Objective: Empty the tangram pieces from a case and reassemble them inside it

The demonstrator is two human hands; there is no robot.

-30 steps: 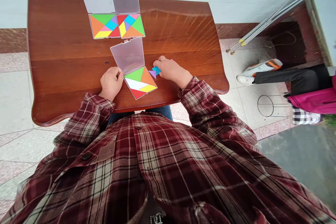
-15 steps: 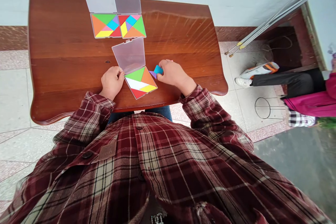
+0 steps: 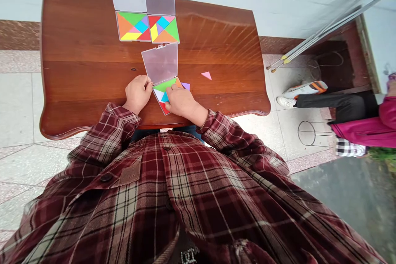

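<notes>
An open tangram case (image 3: 158, 95) lies tilted near the table's front edge, its clear lid (image 3: 161, 64) folded back. Its left corner by the hinge is pinched between the fingers of my left hand (image 3: 137, 94). Over the tray, my right hand (image 3: 182, 102) holds a blue tangram piece (image 3: 165, 97) against the white gap. Green (image 3: 164, 84), red and orange pieces show around the fingers; the rest of the tray is hidden beneath the hand. A purple triangle (image 3: 186, 86) lies just beside the tray's right edge. Farther right is a loose pink triangle (image 3: 207, 75).
Two filled tangram cases (image 3: 133, 27) (image 3: 163, 29) stand open side by side at the back of the wooden table (image 3: 93, 78). Crutches (image 3: 297, 51) lean at the right wall. A seated person's leg (image 3: 318, 101) and a wire stand (image 3: 306, 133) are beyond the table's right end.
My right hand has moved left with the blue piece, from beside the case to above the tray. The pink triangle is now uncovered, and the purple triangle stays beside the case. My left hand keeps its hold.
</notes>
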